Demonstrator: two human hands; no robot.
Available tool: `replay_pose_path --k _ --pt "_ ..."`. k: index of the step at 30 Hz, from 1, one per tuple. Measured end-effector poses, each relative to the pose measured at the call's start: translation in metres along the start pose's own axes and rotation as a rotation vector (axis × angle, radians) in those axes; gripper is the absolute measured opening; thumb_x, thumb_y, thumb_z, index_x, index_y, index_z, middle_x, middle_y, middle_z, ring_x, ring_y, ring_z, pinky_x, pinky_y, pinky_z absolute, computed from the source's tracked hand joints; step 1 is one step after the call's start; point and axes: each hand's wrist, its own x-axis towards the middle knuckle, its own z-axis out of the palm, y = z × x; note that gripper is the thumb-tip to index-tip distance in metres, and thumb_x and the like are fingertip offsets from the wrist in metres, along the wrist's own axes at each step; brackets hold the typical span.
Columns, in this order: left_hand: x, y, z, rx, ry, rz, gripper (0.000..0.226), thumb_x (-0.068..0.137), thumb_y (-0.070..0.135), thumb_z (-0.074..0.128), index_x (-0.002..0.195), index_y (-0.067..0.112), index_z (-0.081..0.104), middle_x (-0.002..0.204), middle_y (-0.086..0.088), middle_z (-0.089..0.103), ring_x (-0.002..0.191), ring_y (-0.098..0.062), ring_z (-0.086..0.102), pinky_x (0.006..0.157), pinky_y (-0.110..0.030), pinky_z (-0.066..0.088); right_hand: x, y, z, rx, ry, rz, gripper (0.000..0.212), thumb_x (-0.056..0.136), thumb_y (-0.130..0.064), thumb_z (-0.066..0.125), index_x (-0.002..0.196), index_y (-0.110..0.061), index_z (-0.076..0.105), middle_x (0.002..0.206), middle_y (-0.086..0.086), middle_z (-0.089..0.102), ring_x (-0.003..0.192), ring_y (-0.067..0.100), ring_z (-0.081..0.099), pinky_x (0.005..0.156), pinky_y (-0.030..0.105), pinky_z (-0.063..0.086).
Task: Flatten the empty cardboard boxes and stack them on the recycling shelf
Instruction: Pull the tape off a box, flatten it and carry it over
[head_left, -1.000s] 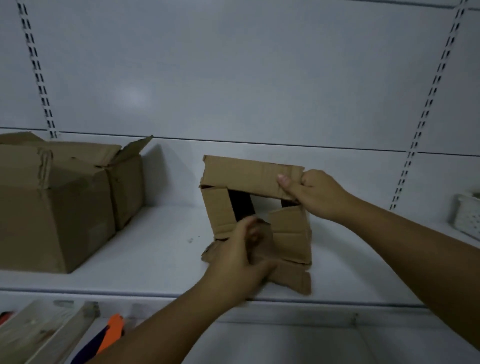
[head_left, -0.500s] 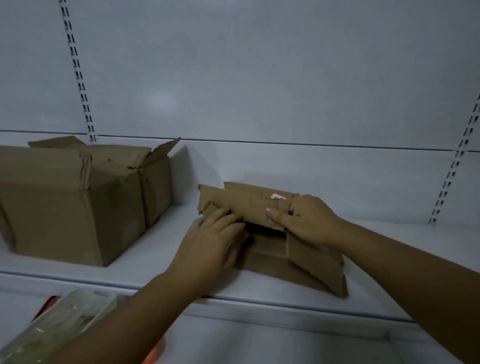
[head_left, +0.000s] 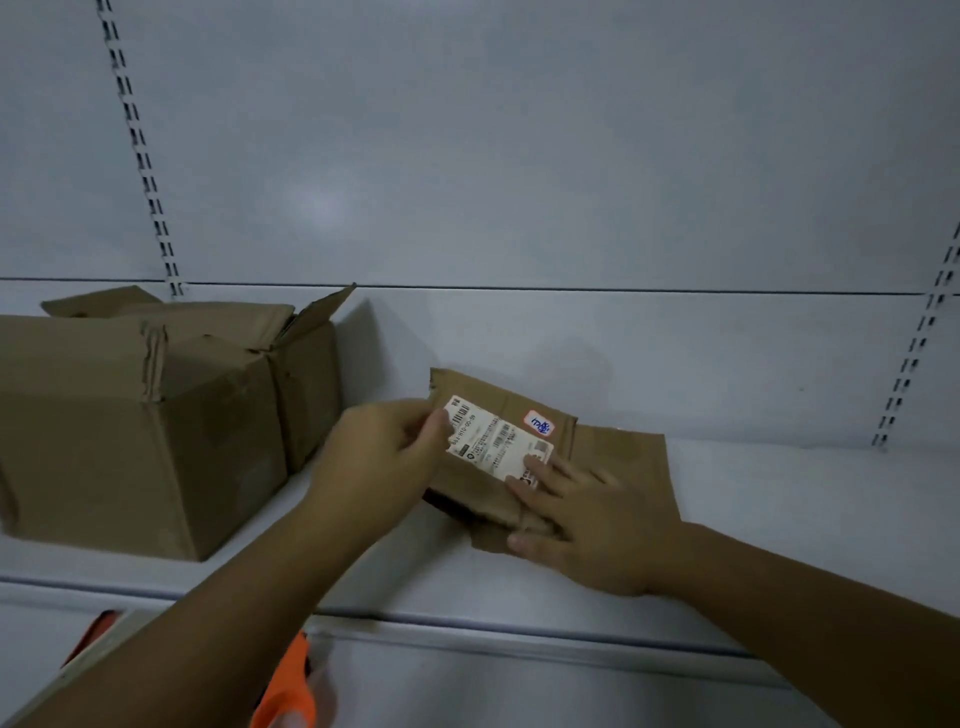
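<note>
1. Half a second ago the small brown cardboard box (head_left: 618, 457) was still partly raised under our hands. It now lies nearly flat, with its label side turned up.
2. It rests on the smooth white metal shelf (head_left: 779, 519), which is backed by a plain white panel (head_left: 519, 156) with slotted grey uprights (head_left: 140, 156).
3. Our left hand (head_left: 379, 462) grips the box's left edge. Its fingers are curled round the edge and the thumb lies on top, at the rim of the white printed shipping label (head_left: 496, 441).
4. Our right hand (head_left: 597, 530) lies spread, fingers straight, and presses the near side of the box down. Its fingertips touch the label's lower right corner.
5. A small red-and-white sticker (head_left: 538, 422) sits just beyond the right fingertips. A creased flap runs out past the back of that hand.
6. The cardboard is matte and ragged at the edges. A dark gap shows under its near left corner, between our two hands.
7. Well left of the left hand stands a large dented brown cardboard carton (head_left: 104, 441), its top crumpled. Touching it behind is a second brown carton with raised flaps (head_left: 311, 384).
8. Below the left forearm, under the shelf edge, we see a blurred orange object (head_left: 291, 686).
</note>
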Motion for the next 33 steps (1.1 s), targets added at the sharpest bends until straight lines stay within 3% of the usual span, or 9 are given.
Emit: replay_pose_path --k 4,6,10,14,17,21,28,30,33 --pt "0.035 0.006 0.054 0.243 -0.407 -0.198 0.04 0.094 0.035 0.04 0.125 0.012 0.049 0.129 -0.007 0.054 0.11 -0.023 0.055 0.092 -0.039 0.048 -0.015 -0.022 -0.014 0.031 0.015 -0.01 0.097 0.065 -0.089 0.004 0.146 -0.037 0.015 0.158 -0.001 0.017 0.142 0.022 0.019 0.114 0.046 0.022" --pt "0.035 0.0 0.078 0.386 -0.577 -0.273 0.063 0.095 0.046 0.032 0.146 0.015 0.015 0.155 -0.014 0.016 0.141 -0.036 0.015 0.113 -0.052 0.02 -0.022 -0.013 -0.031 0.077 0.059 -0.066 0.08 0.071 -0.082 0.014 0.133 -0.04 0.042 0.143 -0.008 0.044 0.129 0.014 0.04 0.106 0.039 0.034" --pt "0.015 -0.014 0.104 0.532 -0.661 -0.211 0.071 0.09 0.062 0.014 0.146 0.027 -0.013 0.157 -0.007 -0.016 0.143 -0.03 -0.014 0.112 -0.057 -0.002 -0.038 0.043 -0.062 0.474 0.208 -0.02 0.025 0.088 -0.037 0.056 0.109 -0.032 0.068 0.109 -0.02 0.064 0.092 -0.018 0.053 0.083 0.003 0.038" --pt "0.013 -0.02 0.096 0.235 -0.726 0.024 0.07 0.083 0.071 0.026 0.143 0.047 -0.001 0.154 0.022 0.004 0.143 -0.008 0.007 0.115 -0.029 0.009 -0.04 0.115 -0.056 0.469 0.33 0.148 0.032 0.087 -0.017 0.062 0.114 -0.034 0.062 0.109 -0.023 0.056 0.09 -0.016 0.051 0.077 0.002 0.039" --pt "0.015 -0.005 0.086 -0.101 -0.752 -0.041 0.055 0.072 0.078 0.038 0.122 0.073 0.016 0.126 0.048 0.028 0.121 0.01 0.035 0.092 0.0 0.026 -0.031 0.135 -0.044 0.496 0.236 0.133 0.043 0.083 -0.02 0.067 0.121 -0.037 0.056 0.123 -0.018 0.054 0.1 -0.005 0.05 0.08 0.005 0.037" --pt "0.025 -0.002 0.101 -0.111 -0.679 -0.149 0.065 0.075 0.074 0.035 0.136 0.057 0.02 0.146 0.021 0.032 0.13 -0.005 0.034 0.104 -0.023 0.023 -0.017 0.146 -0.036 0.467 0.149 0.037 0.054 0.08 -0.016 0.067 0.128 -0.035 0.05 0.137 -0.013 0.049 0.119 0.005 0.045 0.093 0.017 0.036" --pt "0.038 0.008 0.126 0.162 -0.727 -0.076 0.071 0.076 0.071 0.025 0.142 0.048 0.014 0.153 0.02 0.015 0.138 -0.007 0.021 0.104 -0.021 0.011 -0.027 0.168 -0.024 0.664 0.182 -0.133 0.063 0.079 -0.001 0.068 0.131 -0.027 0.044 0.13 -0.021 0.04 0.113 -0.015 0.04 0.082 -0.006 0.03" --pt "0.041 0.008 0.132 0.199 -0.705 -0.047 0.068 0.079 0.069 0.026 0.142 0.047 0.015 0.152 0.021 0.015 0.139 -0.005 0.018 0.105 -0.02 0.011 -0.025 0.165 -0.022 0.691 0.386 0.014 0.051 0.079 -0.016 0.069 0.125 -0.022 0.05 0.127 -0.005 0.052 0.106 0.01 0.055 0.08 0.014 0.044" --pt "0.042 0.008 0.139 0.263 -0.724 0.029 0.065 0.083 0.07 0.022 0.142 0.047 0.01 0.154 0.019 0.01 0.141 -0.004 0.011 0.11 -0.026 0.01 -0.024 0.147 -0.027 0.742 0.554 0.277 0.045 0.071 -0.058 0.063 0.096 -0.022 0.049 0.095 -0.006 0.06 0.079 0.014 0.059 0.064 0.03 0.048"
